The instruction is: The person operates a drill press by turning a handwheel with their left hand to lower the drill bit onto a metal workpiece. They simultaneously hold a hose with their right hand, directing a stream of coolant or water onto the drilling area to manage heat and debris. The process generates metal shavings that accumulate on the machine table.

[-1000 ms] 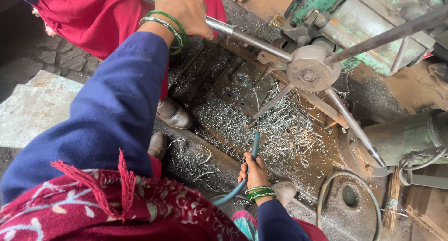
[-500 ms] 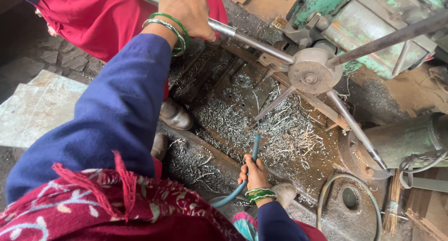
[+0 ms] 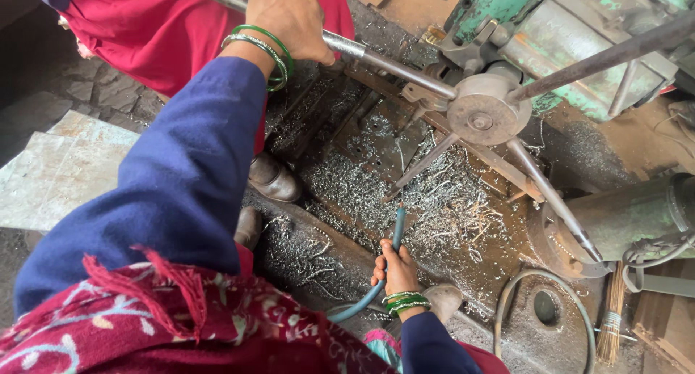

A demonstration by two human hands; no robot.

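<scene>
Head view: your left hand (image 3: 289,19) was clamped around a steel lever bar (image 3: 384,61) of the hub wheel (image 3: 481,115). Your right hand (image 3: 394,269) gripped the blue-green hose (image 3: 394,233), nozzle just above the metal shavings (image 3: 434,200).

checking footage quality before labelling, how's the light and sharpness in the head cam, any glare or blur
Head view: soft, even daylight with no hard shadows; the metal shavings and hub wheel are sharp. Mild glare on the steel lever gripped by the left hand. The right hand on the blue hose is clear. The near sleeve is slightly soft, and wide-angle stretch shows at the edges.
</scene>
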